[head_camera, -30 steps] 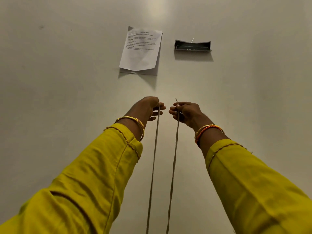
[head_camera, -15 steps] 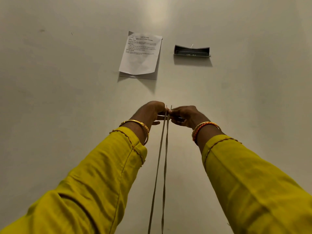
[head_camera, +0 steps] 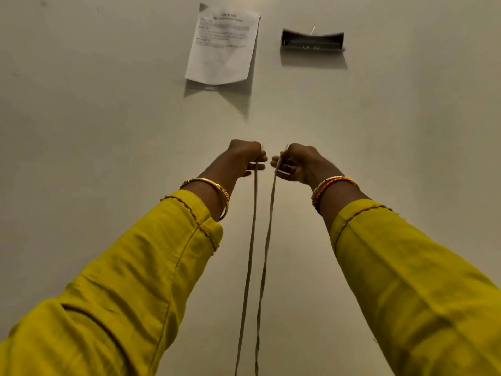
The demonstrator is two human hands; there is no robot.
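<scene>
The left hand (head_camera: 245, 158) pinches the left strand (head_camera: 251, 240) of cord, the right hand (head_camera: 295, 164) the right strand (head_camera: 268, 240), ends held just apart above the surface (head_camera: 108, 131). Probably starting a tie; next the ends must cross without slipping.

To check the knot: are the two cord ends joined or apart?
Apart: the left hand holds one cord, the right hand the other, a gap between.

Matt cloth cord (head_camera: 250, 253), creased matt paper sheet (head_camera: 222, 58), glossy metal bangle (head_camera: 214, 183)
</scene>
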